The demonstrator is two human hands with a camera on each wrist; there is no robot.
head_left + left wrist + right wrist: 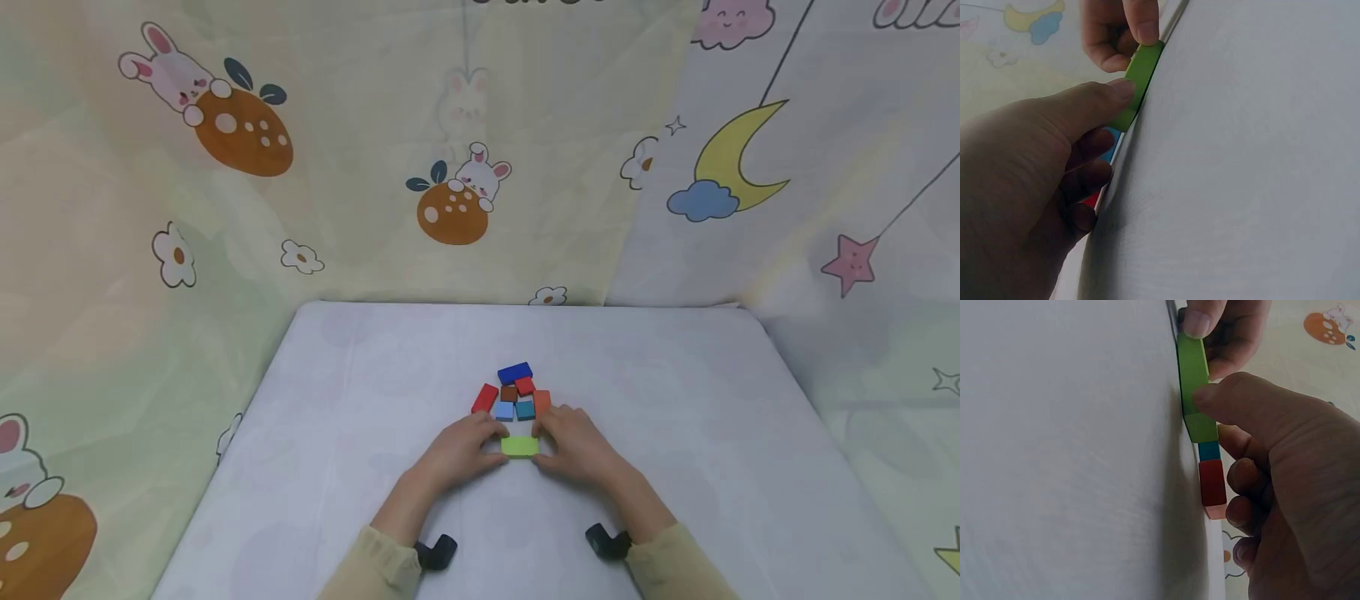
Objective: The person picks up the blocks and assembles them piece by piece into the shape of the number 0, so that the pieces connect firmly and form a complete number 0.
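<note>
In the head view a light green block lies crosswise at the front of a small group of coloured blocks. My left hand pinches its left end, and my right hand pinches its right end. Both wrist views show the thumbs on the block's near face. Just beyond it lie a light blue block and a teal block side by side. An orange block is right by the right hand's fingers. Near the left fingertips a red block lies at a slant.
Behind those blocks are a brown block, a smaller red block and a dark blue block set askew. All rest on a table with a white cover. A printed cloth backdrop hangs behind and at the sides.
</note>
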